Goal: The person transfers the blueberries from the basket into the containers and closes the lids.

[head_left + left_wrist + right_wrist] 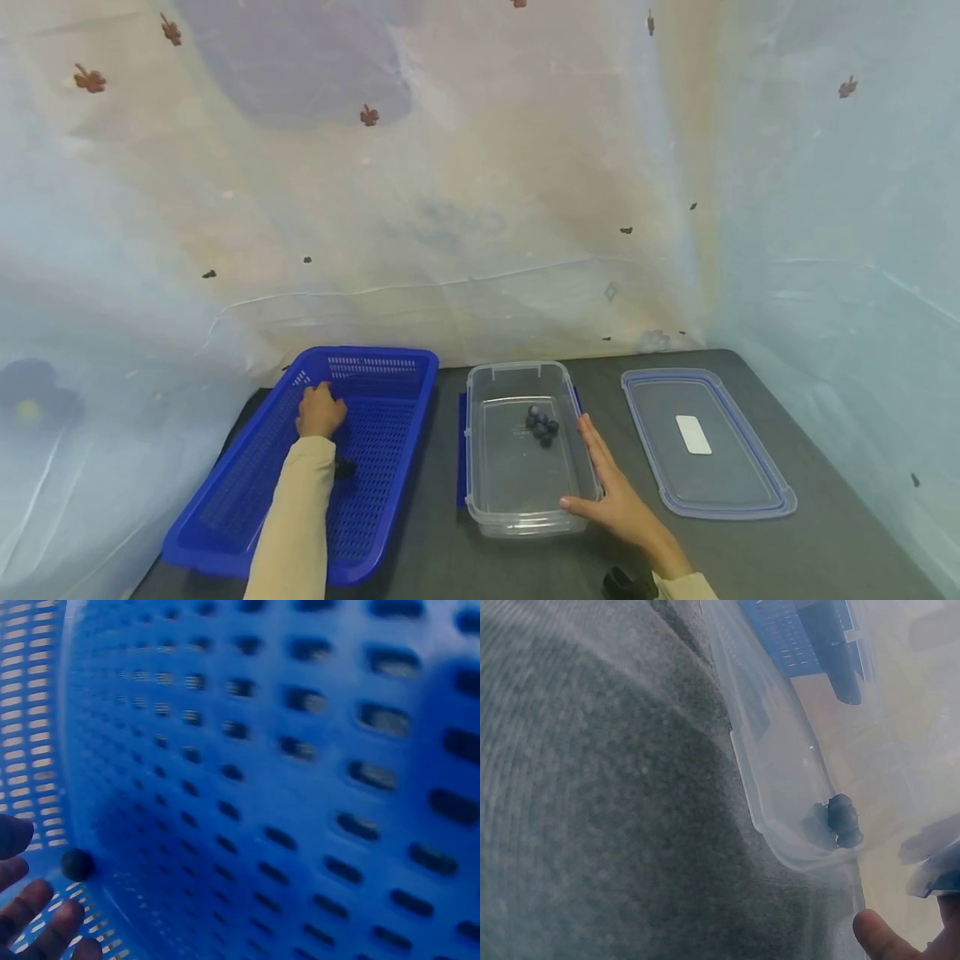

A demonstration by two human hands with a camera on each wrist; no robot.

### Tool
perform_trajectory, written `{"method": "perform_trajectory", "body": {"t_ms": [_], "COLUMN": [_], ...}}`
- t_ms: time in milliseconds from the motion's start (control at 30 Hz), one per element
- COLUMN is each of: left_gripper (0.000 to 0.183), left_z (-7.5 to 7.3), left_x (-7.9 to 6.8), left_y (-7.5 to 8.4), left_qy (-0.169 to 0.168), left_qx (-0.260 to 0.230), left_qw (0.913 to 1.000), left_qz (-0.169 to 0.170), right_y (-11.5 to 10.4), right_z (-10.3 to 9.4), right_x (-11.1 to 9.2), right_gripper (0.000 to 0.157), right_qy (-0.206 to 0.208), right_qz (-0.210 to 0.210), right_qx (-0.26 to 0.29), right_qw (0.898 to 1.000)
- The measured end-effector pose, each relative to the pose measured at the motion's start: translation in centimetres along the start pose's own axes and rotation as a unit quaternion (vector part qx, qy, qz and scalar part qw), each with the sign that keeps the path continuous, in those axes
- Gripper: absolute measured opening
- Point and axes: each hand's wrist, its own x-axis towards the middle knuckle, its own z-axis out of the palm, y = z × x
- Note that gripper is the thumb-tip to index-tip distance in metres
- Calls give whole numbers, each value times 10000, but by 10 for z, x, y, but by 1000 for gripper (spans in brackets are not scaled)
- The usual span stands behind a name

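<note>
My left hand (320, 411) reaches down inside the blue perforated basket (435, 367). In the left wrist view its fingers (66, 919) are spread and slightly bent, close beside one dark round berry (77, 865) in a corner of the basket. My right hand (622, 500) rests along the right side of a clear plastic container (502, 483), fingers stretched along the wall and thumb at the near corner. Several dark blue berries (542, 425), like blueberries, lie clustered inside this lidless container.
A clear lid (720, 475) with a blue seal and a white label (693, 435) lies on the dark grey table (817, 550) to the right. Blue clips (462, 450) hang at the container's sides. A printed sheet (480, 208) encloses the table's back and sides.
</note>
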Motion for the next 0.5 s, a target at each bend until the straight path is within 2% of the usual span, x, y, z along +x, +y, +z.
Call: {"method": "perform_trajectory", "body": {"t_ms": [100,233,367,500], "left_gripper": [48,53,56,55], "left_z": [3,5,10,13], "left_x": [0,-2,0,2], "left_y": [-1,-1,-1,0], "left_qy": [-118,-438,-717,-751], "left_qx": [403,685,765,730], "left_qw": [9991,9964,9941,9943], "left_qz": [116,231,278,210], "right_y": [0,-1,-1,-1], "right_z": [1,1,1,1], "right_x": [-1,0,0,0], "right_gripper": [103,103,102,102], "right_qy": [-3,-10,-8,20], "right_qz": [8,19,23,32], "right_qx": [5,62,73,68], "right_qw": [10000,10000,10000,10000]}}
